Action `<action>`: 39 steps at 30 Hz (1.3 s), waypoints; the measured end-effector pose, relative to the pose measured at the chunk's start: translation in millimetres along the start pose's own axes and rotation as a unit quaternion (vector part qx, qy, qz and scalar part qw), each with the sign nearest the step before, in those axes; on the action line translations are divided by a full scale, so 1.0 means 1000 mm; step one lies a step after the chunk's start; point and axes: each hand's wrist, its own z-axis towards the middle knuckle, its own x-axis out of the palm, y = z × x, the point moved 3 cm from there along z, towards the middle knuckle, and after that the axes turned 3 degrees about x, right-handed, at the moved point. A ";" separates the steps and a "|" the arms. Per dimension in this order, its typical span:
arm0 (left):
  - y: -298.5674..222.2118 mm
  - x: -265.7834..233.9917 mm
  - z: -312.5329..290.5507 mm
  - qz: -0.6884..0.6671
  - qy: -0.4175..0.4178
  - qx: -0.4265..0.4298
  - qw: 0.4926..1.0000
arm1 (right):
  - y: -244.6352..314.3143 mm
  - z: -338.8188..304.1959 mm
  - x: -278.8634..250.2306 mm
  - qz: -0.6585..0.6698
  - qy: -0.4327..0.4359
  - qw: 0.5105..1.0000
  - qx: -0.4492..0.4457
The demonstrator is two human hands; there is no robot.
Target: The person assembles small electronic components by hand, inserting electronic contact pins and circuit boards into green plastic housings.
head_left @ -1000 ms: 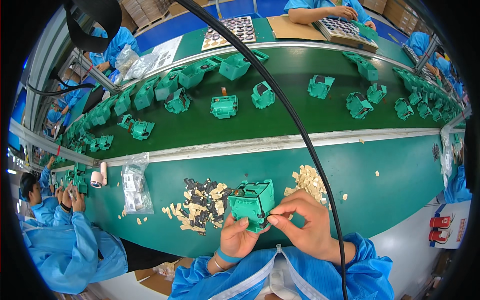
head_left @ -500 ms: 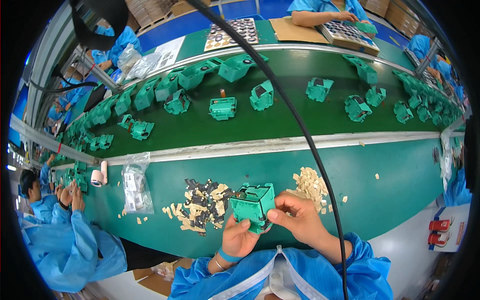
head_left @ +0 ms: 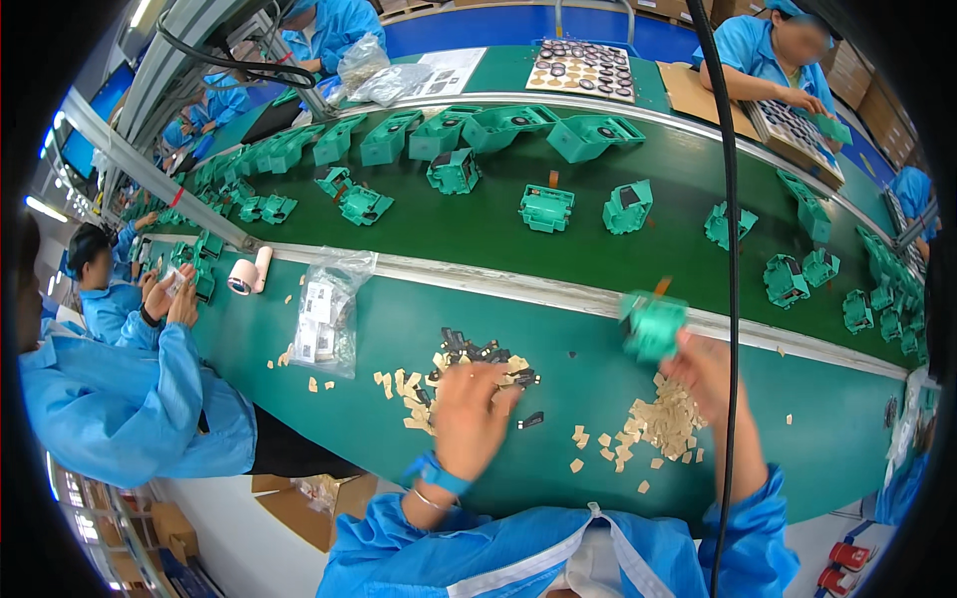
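Note:
Raised toward the rail of the far belt, a green plastic housing with an orange-brown tab sticking up is blurred by motion. My right hand grips its lower right side. My left hand, fingers slightly bent and apart, reaches over a pile of small black pieces mixed with tan paper-like pieces. Nothing shows in its fingers, though their tips are partly hidden. One black piece lies alone just right of this hand. A heap of tan pieces spreads below my right hand.
Several green housings stand on the dark green belt beyond the rail. A clear bag and a pink-white device lie left. A black cable hangs across the view. Co-workers sit at left and across.
My left hand has let go of the green housing and moved left to the black pile. My right hand has carried the housing up and right toward the rail. The view has shifted.

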 end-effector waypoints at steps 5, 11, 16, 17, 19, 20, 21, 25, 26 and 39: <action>0.039 0.016 0.022 0.070 0.004 -0.001 0.998 | 0.048 0.099 -0.059 -0.126 -0.113 0.977 -0.126; 0.050 0.028 0.018 0.035 0.039 -0.026 0.998 | 0.067 0.084 -0.047 -0.338 -0.225 0.890 -0.208; 0.037 0.013 0.018 0.029 0.018 0.010 0.999 | 0.036 0.017 -0.009 -0.314 -0.113 0.891 -0.309; 0.034 0.010 0.019 0.027 0.001 0.011 1.000 | 0.023 0.004 0.001 -0.290 -0.061 0.922 -0.250; 0.032 0.006 0.012 -0.011 0.000 -0.012 1.000 | -0.001 -0.023 0.031 -0.269 0.039 0.941 -0.203; 0.032 0.004 0.010 -0.047 -0.002 -0.036 0.998 | -0.009 -0.031 0.043 -0.272 0.087 0.934 -0.216; 0.029 0.002 0.010 -0.046 -0.003 -0.036 0.998 | -0.011 -0.037 0.053 -0.271 0.088 0.933 -0.218; 0.018 -0.002 0.006 -0.042 -0.036 -0.004 0.998 | -0.022 -0.042 0.080 -0.296 0.173 0.931 -0.126; 0.015 -0.005 0.004 -0.027 -0.049 0.021 0.998 | -0.026 -0.038 0.086 -0.288 0.185 0.934 -0.101; 0.023 -0.017 -0.012 -0.080 -0.051 -0.037 0.995 | -0.053 0.001 0.156 -0.364 0.237 0.845 -0.311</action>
